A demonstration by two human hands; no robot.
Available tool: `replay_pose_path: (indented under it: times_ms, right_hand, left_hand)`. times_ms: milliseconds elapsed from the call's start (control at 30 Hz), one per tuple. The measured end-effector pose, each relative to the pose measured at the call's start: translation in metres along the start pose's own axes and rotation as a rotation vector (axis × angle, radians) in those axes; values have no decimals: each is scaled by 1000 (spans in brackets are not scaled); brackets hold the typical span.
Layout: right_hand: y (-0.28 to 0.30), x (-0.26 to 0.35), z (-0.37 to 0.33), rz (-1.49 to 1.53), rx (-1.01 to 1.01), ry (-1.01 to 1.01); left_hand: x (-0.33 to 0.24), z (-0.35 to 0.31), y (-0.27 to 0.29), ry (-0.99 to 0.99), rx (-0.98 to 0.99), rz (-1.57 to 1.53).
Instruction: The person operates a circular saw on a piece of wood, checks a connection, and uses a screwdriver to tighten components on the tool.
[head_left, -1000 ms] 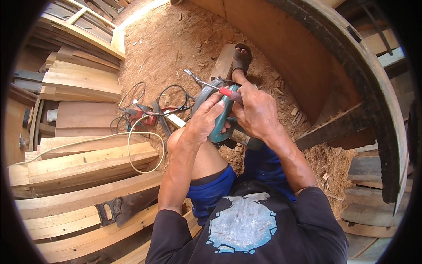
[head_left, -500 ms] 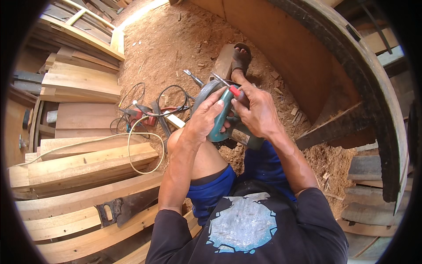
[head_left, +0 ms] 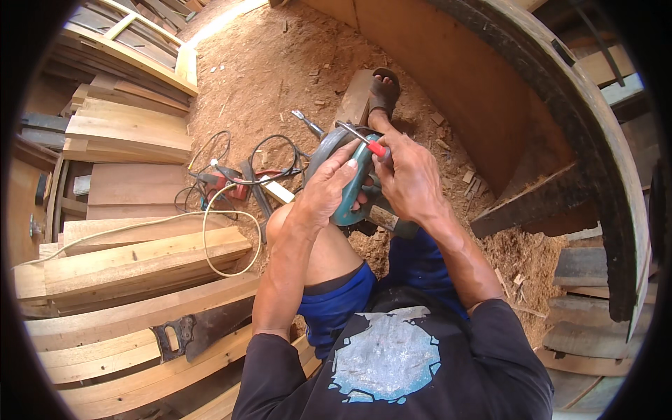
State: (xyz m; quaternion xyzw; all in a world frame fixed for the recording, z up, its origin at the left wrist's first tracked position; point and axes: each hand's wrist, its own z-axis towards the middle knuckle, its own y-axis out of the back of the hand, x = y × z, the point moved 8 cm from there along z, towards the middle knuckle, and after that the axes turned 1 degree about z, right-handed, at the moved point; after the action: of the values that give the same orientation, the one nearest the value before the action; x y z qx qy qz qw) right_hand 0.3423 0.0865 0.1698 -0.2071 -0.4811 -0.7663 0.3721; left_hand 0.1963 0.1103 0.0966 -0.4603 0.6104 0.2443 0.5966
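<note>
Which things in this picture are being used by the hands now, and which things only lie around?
In use:
- teal power tool, gripped by the left hand
- red-handled screwdriver, in the right hand

Lying about:
- handsaw on the planks
- cables on the sawdust
- loose metal tool beyond the hands

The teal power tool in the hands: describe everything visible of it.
The teal power tool has a teal plastic body and a rounded grey metal guard at its upper left. It is held tilted above the person's knee. The left hand wraps its body from the left; the right hand holds a red-handled screwdriver against its top. Its underside is hidden.
</note>
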Motion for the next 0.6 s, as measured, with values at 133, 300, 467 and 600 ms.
replay_pose_path:
  times_ms: [133, 300, 467, 600]
  right_hand:
    - [1, -1, 2, -95, 43, -44]
    - [-4, -2, 2, -99, 70, -55]
    - [9, 2, -3, -43, -4, 68]
    - [50, -40, -1, -45, -74, -154]
  left_hand:
    - [2, 0, -1, 9, 9, -10]
    - [2, 0, 1, 11, 5, 10]
    - [0, -1, 0, 26, 8, 16]
    - [-1, -5, 5, 21, 18, 24]
